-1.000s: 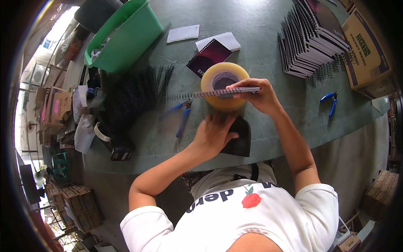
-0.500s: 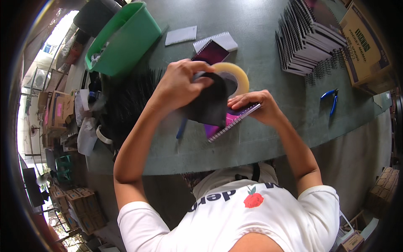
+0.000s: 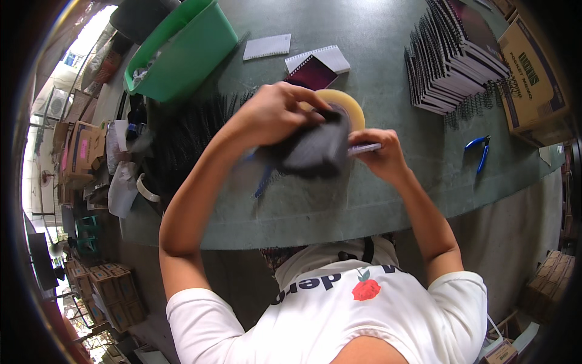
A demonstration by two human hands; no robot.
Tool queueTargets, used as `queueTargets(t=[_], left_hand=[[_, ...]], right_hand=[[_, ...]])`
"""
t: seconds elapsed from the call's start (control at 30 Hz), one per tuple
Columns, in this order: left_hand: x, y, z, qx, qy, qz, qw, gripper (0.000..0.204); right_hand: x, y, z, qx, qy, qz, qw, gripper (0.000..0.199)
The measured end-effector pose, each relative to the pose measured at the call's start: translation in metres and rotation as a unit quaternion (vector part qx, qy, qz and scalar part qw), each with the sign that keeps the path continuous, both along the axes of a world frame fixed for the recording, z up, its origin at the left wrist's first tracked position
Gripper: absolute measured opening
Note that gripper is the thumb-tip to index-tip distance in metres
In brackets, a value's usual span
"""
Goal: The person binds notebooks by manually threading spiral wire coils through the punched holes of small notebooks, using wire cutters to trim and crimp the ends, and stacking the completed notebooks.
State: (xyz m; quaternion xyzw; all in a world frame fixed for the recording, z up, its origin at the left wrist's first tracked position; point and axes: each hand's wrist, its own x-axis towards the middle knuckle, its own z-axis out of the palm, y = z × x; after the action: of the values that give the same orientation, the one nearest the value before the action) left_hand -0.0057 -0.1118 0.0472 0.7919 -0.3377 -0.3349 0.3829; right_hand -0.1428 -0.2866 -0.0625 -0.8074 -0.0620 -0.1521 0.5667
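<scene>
The left grip point(image 3: 274, 115) is closed on a blurred black piece point(image 3: 312, 151), the right grip point(image 3: 382, 150) pinching a thin notebook point(image 3: 365, 148) edge-on just right of it, both over the near part of the bench point(image 3: 315, 215); beyond them are a partly hidden yellowish tape roll point(image 3: 353, 107), then a maroon cover point(image 3: 315, 74), with coil-bound notebooks point(image 3: 448, 70) stacked far right

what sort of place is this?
Probably a small notebook-binding workshop: a stack of coil-bound notebooks and blue pliers lie on a worktable, and cartons are piled behind.
</scene>
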Motion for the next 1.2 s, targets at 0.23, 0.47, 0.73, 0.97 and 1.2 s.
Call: queueTargets(t=[0.23, 0.47, 0.73, 0.97, 1.2], left_hand=[[0.015, 0.013, 0.018, 0.001, -0.187, 0.085, 0.979, 0.023], [-0.011, 0.020, 0.040, -0.134, -0.457, 0.105, 0.873, 0.030], [-0.070, 0.033, -0.032, -0.154, -0.430, 0.112, 0.882, 0.035], [-0.067, 0.023, -0.050, -0.164, -0.472, 0.097, 0.861, 0.039], [-0.077, 0.030, -0.052, -0.163, -0.488, 0.069, 0.855, 0.029]], right_hand=[[0.004, 0.002, -0.003, 0.014, -0.071, 0.016, 0.997, 0.022], [0.005, 0.010, 0.008, 0.114, -0.012, -0.066, 0.991, 0.022], [0.006, 0.005, 0.002, 0.283, 0.017, -0.003, 0.959, 0.021], [0.009, 0.013, -0.004, 0.287, -0.037, -0.039, 0.956, 0.019], [0.005, 0.017, -0.004, 0.173, -0.060, -0.046, 0.982, 0.020]])
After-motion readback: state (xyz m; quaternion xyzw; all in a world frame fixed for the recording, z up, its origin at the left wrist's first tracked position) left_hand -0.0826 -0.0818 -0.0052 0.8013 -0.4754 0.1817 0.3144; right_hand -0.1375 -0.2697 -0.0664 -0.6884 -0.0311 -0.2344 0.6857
